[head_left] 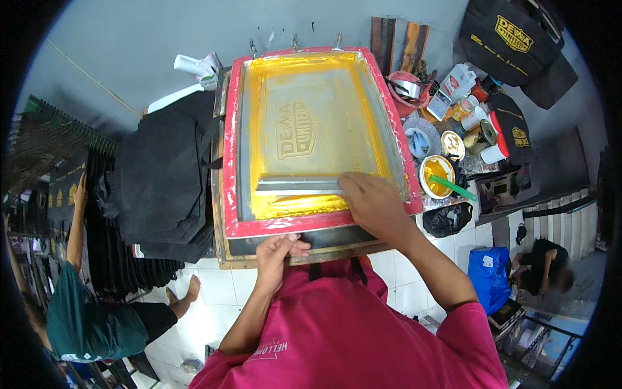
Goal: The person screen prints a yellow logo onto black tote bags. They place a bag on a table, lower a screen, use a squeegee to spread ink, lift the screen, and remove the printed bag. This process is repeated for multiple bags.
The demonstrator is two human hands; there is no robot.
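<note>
A screen-printing frame (pixel 236 129) with a red border and yellow ink on its mesh lies flat on a work stand in front of me. A metal squeegee (pixel 295 186) rests across the near part of the mesh. My right hand (pixel 372 204) grips its right end. My left hand (pixel 278 253) holds the near edge of the stand, just below the frame's red border, with the fingers curled over it. An emblem shape shows in the middle of the mesh.
A stack of black fabric bags (pixel 162 181) lies left of the frame. To the right, a cluttered table holds a bowl of yellow ink (pixel 435 178) with a green stick, tape, bottles and cups. A person in green (pixel 91 318) stands lower left; another person crouches (pixel 544 262) at right.
</note>
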